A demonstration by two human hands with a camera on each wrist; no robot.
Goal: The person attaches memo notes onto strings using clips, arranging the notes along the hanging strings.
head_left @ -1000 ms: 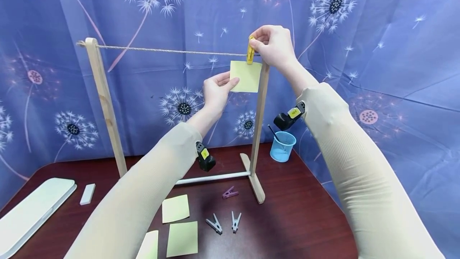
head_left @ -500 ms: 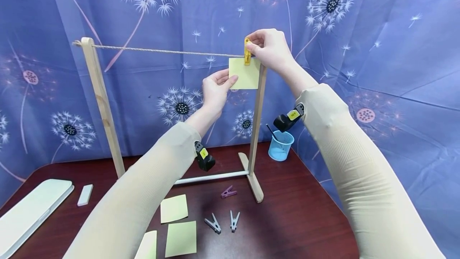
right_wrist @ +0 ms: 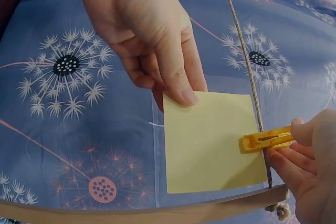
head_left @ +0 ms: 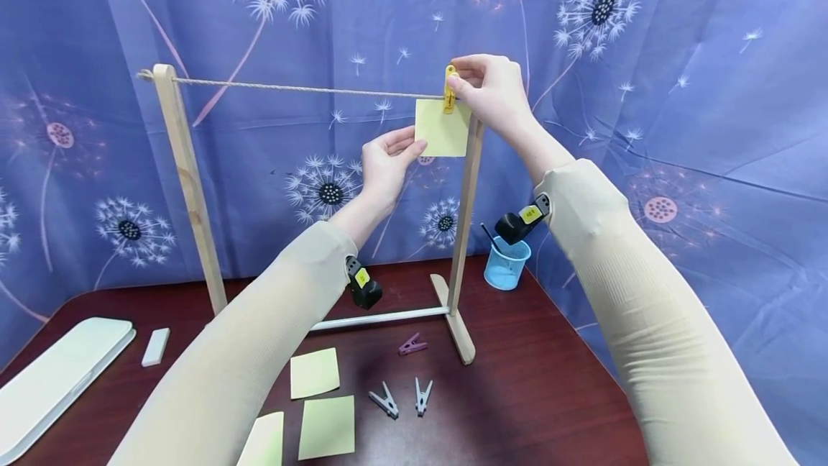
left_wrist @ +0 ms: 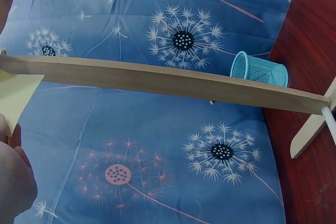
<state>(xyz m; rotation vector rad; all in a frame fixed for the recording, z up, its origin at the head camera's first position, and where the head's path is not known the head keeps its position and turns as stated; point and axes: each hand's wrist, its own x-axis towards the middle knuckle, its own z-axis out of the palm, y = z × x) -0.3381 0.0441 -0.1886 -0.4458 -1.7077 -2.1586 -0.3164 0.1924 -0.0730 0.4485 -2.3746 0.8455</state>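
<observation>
My left hand (head_left: 384,167) pinches the left edge of a yellow sticky note (head_left: 440,131) between thumb and fingers. In my right hand (head_left: 494,92) is a yellow clothespin (head_left: 449,90), pinched by its handles. The right wrist view shows the clothespin (right_wrist: 262,140) over the note's top edge and the twine (right_wrist: 247,59). That twine (head_left: 310,89) runs between two wooden posts, and the note hangs just under it beside the right post (head_left: 467,214). In the left wrist view only a corner of the note (left_wrist: 18,95) and part of the left hand (left_wrist: 16,182) show.
On the table lie two grey clothespins, one on the left (head_left: 384,401) and one on the right (head_left: 422,398), a purple clothespin (head_left: 412,344) and several sticky notes (head_left: 326,428). A blue mesh cup (head_left: 507,265) stands behind right. A white case (head_left: 61,387) and white block (head_left: 155,347) lie left.
The note has risen slightly so its top edge meets the twine. The clothespin now overlaps the note's top more. Both hands keep their holds.
</observation>
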